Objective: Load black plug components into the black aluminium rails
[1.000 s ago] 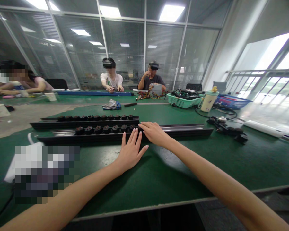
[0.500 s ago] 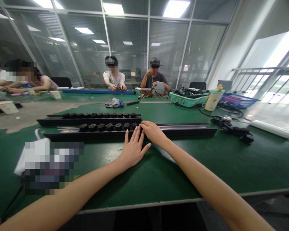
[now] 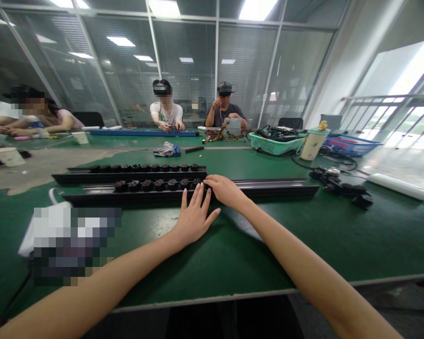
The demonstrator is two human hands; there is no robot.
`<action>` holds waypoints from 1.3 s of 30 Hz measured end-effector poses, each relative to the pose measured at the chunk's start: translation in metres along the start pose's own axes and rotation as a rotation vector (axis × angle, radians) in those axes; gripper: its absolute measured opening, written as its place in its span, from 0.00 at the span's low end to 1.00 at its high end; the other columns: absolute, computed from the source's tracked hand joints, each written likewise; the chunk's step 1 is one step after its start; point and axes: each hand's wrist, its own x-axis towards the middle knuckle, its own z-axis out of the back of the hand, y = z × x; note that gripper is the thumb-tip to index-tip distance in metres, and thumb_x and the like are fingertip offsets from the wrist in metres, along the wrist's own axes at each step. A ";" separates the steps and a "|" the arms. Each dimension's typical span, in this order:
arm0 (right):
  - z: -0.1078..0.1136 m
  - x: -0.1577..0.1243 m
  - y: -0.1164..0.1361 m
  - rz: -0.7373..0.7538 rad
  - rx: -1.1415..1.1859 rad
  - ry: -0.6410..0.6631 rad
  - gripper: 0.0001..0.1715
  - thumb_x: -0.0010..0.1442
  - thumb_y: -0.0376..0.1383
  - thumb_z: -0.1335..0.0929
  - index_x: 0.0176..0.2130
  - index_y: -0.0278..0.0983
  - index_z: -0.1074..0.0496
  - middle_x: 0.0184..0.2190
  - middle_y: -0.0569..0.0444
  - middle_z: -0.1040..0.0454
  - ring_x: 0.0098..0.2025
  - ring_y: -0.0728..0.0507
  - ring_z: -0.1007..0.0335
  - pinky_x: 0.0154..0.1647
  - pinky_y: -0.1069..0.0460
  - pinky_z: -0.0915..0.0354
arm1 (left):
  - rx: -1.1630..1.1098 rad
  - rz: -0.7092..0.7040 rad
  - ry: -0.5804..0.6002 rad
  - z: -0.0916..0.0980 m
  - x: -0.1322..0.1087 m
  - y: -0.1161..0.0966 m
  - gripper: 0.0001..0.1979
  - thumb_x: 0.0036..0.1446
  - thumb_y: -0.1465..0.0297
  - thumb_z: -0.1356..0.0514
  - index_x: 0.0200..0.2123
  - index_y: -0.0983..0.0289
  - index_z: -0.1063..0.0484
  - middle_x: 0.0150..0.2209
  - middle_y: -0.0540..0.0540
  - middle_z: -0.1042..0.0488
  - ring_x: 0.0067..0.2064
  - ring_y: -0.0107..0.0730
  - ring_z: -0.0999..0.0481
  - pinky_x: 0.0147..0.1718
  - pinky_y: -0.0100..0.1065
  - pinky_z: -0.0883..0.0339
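Observation:
Two long black rails lie across the green table (image 3: 233,254). The near rail (image 3: 268,189) carries a row of several small dark round parts (image 3: 155,184) on its left half; the far rail (image 3: 127,176) holds a similar row. My left hand (image 3: 194,217) lies flat on the table, fingers stretched out, fingertips touching the near rail's front wall. My right hand (image 3: 224,189) rests on top of the near rail just right of the last part, fingers curled down over it; whether they pinch anything is hidden.
A blurred-out patch (image 3: 74,245) covers things at the near left. Black parts and cables (image 3: 342,188) lie at the right, with a green basket (image 3: 273,143) and a cream cup (image 3: 311,143) behind. Other people sit at the far side and far left.
Both hands stay almost where they were at the near rail. The view has shifted slightly; my right fingers have crept a little toward the last part.

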 end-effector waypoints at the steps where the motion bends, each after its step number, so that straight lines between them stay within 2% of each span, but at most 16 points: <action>1: 0.000 0.000 0.000 0.003 0.000 -0.002 0.24 0.66 0.22 0.39 0.56 0.32 0.25 0.56 0.41 0.25 0.60 0.42 0.31 0.67 0.45 0.40 | -0.001 -0.001 -0.002 0.000 0.000 0.000 0.37 0.72 0.51 0.61 0.74 0.70 0.50 0.75 0.69 0.53 0.77 0.50 0.59 0.72 0.62 0.65; 5: 0.004 -0.001 -0.002 0.015 -0.008 -0.008 0.26 0.66 0.22 0.40 0.56 0.33 0.24 0.55 0.43 0.24 0.60 0.44 0.29 0.72 0.43 0.47 | 0.001 -0.001 -0.004 0.000 0.000 -0.001 0.37 0.72 0.51 0.61 0.74 0.69 0.49 0.75 0.68 0.53 0.77 0.50 0.58 0.72 0.62 0.65; 11: 0.008 -0.004 -0.007 0.001 -0.005 -0.012 0.27 0.65 0.20 0.41 0.55 0.32 0.24 0.55 0.44 0.23 0.59 0.45 0.28 0.72 0.45 0.47 | 0.005 0.004 0.007 0.003 0.001 -0.002 0.37 0.72 0.51 0.61 0.73 0.70 0.48 0.75 0.68 0.54 0.77 0.49 0.59 0.72 0.61 0.66; 18: 0.011 -0.005 -0.008 -0.025 0.002 -0.002 0.27 0.65 0.21 0.41 0.55 0.34 0.23 0.55 0.45 0.23 0.58 0.45 0.28 0.71 0.46 0.46 | 0.009 0.004 0.006 0.003 0.001 -0.003 0.37 0.72 0.51 0.61 0.73 0.70 0.49 0.75 0.68 0.53 0.77 0.49 0.59 0.72 0.62 0.65; 25: 0.018 -0.009 -0.006 -0.047 0.009 -0.013 0.19 0.69 0.28 0.37 0.54 0.34 0.22 0.55 0.44 0.23 0.58 0.43 0.27 0.70 0.45 0.43 | 0.009 0.004 -0.002 0.002 0.001 -0.002 0.37 0.72 0.51 0.59 0.74 0.68 0.51 0.75 0.67 0.52 0.77 0.51 0.59 0.72 0.62 0.65; 30: 0.018 -0.010 -0.005 -0.103 0.015 -0.003 0.23 0.69 0.25 0.38 0.55 0.38 0.22 0.57 0.47 0.24 0.57 0.44 0.27 0.64 0.47 0.36 | 0.005 0.008 0.009 0.003 0.001 -0.003 0.37 0.72 0.51 0.61 0.74 0.69 0.50 0.75 0.68 0.53 0.77 0.50 0.58 0.72 0.62 0.65; 39: 0.018 -0.010 -0.008 -0.143 -0.002 0.031 0.22 0.69 0.27 0.38 0.54 0.41 0.22 0.57 0.49 0.24 0.57 0.43 0.27 0.59 0.50 0.32 | 0.007 0.005 -0.002 0.003 0.001 -0.002 0.37 0.72 0.51 0.61 0.74 0.68 0.48 0.75 0.67 0.52 0.77 0.49 0.58 0.72 0.62 0.67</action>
